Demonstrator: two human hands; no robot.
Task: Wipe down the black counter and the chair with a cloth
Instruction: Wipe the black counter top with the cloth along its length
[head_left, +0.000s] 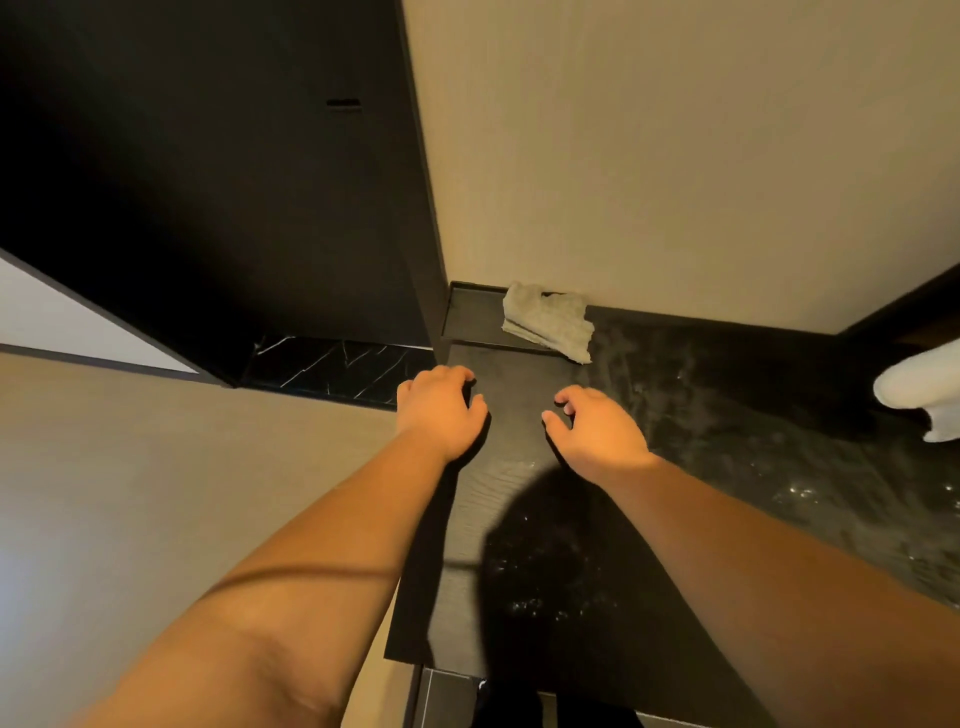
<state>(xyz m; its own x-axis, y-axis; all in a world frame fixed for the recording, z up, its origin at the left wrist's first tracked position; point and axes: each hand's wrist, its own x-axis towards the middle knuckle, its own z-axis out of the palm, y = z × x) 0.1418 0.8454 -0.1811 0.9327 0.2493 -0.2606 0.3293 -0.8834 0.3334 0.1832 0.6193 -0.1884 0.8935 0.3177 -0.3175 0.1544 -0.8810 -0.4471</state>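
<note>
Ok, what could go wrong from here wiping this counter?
The cloth lies at the back by the wall, and the left hand and right hand hold nothing; reaching over may smear the streaked counter. The white thing at the right edge could get knocked.

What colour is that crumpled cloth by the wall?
Pale greyish beige. The head view shows the cloth best, lying on the black counter.

The left hand (439, 410) and right hand (597, 434) are bare. The left forearm (311, 571), crossed by a thin dark line, and the right forearm (779, 566) are bare to the frame's edge.
</note>
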